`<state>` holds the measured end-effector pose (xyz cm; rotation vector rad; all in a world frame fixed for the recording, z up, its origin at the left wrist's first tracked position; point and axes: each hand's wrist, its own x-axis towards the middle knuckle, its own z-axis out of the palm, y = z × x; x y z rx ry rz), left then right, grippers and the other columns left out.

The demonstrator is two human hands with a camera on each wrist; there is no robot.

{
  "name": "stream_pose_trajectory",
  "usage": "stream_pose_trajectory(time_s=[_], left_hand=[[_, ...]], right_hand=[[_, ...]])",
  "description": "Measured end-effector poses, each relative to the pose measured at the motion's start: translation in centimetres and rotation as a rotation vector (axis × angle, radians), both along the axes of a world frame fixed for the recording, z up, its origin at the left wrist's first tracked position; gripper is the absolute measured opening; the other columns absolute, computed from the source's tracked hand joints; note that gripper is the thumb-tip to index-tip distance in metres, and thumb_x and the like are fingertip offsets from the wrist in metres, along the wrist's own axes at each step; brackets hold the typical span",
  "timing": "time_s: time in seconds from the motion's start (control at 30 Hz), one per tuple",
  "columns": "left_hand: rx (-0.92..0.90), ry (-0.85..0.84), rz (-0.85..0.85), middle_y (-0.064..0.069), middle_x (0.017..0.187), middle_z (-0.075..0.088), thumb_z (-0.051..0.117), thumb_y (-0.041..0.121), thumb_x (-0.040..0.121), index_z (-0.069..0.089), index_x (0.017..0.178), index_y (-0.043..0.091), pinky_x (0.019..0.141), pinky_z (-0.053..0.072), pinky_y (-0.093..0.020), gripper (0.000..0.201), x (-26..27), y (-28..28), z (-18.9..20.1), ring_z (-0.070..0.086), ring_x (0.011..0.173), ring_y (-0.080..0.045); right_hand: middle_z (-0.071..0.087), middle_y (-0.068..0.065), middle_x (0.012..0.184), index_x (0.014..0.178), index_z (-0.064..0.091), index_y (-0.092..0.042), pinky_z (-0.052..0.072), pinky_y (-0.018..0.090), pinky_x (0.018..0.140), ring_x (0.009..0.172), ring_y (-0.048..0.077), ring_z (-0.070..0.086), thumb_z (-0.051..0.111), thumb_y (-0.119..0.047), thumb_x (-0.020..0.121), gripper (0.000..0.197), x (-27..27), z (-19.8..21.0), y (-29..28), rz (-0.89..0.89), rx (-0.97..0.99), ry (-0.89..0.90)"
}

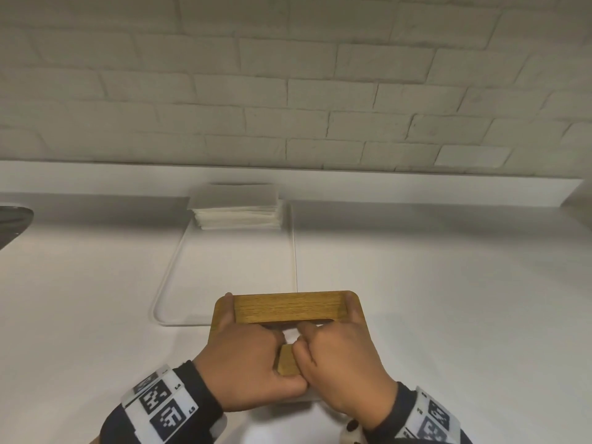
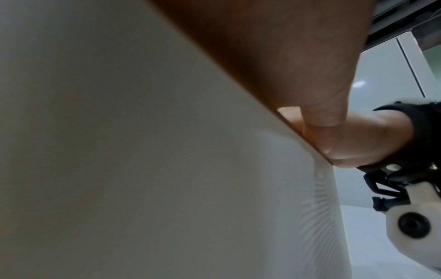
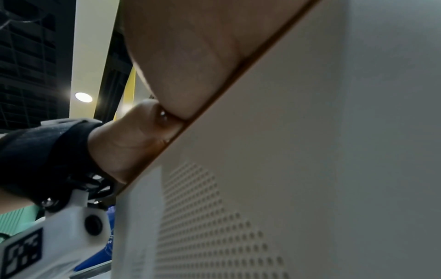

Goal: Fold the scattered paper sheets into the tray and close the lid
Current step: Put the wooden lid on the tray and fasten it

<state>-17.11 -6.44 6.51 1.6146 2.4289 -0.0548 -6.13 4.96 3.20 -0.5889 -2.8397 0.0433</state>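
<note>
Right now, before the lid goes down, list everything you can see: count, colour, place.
wooden lid: one, oak brown with a slot, near centre, held in both hands.
paper in slot: one bit showing, white, between the fingers.
napkin stack: one pile, white, far end of the clear tray.
clear tray: one, transparent, centre of the counter, behind the lid.
counter: one, white, under everything.
brick wall: white, behind the counter.
dark object: one, grey, far left edge; cannot tell what it is.
left hand: grips the lid's left side.
right hand: grips the lid's right side.
</note>
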Motion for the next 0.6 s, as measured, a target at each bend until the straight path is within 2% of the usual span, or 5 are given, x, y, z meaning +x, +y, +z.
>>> stream_pose_trajectory(time_s=[0.1, 0.23, 0.33, 0.5, 0.6], left_hand=[[-0.032, -0.036, 0.002, 0.009, 0.063, 0.061, 0.029, 0.075, 0.070, 0.063, 0.082, 0.022, 0.113, -0.010, -0.058, 0.065, -0.3, 0.1, 0.0, 0.053, 0.075, -0.001], [-0.040, -0.060, 0.008, 0.008, 0.062, 0.060, 0.033, 0.075, 0.072, 0.064, 0.082, 0.022, 0.113, -0.011, -0.058, 0.062, -0.5, 0.1, -0.1, 0.054, 0.075, -0.001], [0.042, -0.068, -0.007, 0.013, 0.070, 0.063, 0.034, 0.077, 0.073, 0.063, 0.091, 0.028, 0.116, -0.012, -0.053, 0.060, -0.3, -0.4, -0.5, 0.055, 0.085, 0.002], [0.237, -0.183, -0.053, 0.022, 0.109, 0.064, 0.042, 0.077, 0.077, 0.058, 0.121, 0.035, 0.121, -0.007, -0.034, 0.063, -0.6, -1.6, -1.0, 0.053, 0.110, 0.007], [0.263, -0.142, -0.054, 0.022, 0.110, 0.062, 0.035, 0.077, 0.080, 0.055, 0.125, 0.037, 0.119, -0.003, -0.033, 0.064, -0.9, -2.0, -1.3, 0.053, 0.108, 0.006]], right_hand=[[0.040, -0.007, 0.041, 0.059, 0.047, -0.025, 0.033, 0.059, 0.100, 0.040, 0.021, 0.032, 0.041, -0.031, 0.089, 0.031, -0.2, 0.0, 0.0, 0.007, 0.097, -0.008], [0.041, -0.006, 0.040, 0.051, 0.047, -0.022, 0.033, 0.055, 0.090, 0.035, 0.022, 0.033, 0.066, -0.024, 0.076, 0.032, -0.3, 0.4, -0.1, 0.038, 0.159, -0.045], [0.045, -0.004, 0.040, 0.059, 0.047, -0.024, 0.030, 0.053, 0.098, 0.038, 0.024, 0.027, 0.048, -0.028, 0.085, 0.026, -0.3, -0.1, 0.0, -0.001, 0.113, -0.024], [0.060, 0.000, 0.051, 0.073, 0.058, -0.021, 0.019, 0.049, 0.112, 0.047, 0.023, 0.050, 0.023, -0.037, 0.088, 0.042, 0.0, -0.1, 0.1, -0.040, -0.011, -0.012], [0.062, -0.001, 0.055, 0.076, 0.062, -0.022, 0.015, 0.047, 0.115, 0.054, 0.021, 0.056, 0.019, -0.037, 0.087, 0.047, 0.1, 0.1, 0.1, -0.041, -0.039, -0.006]])
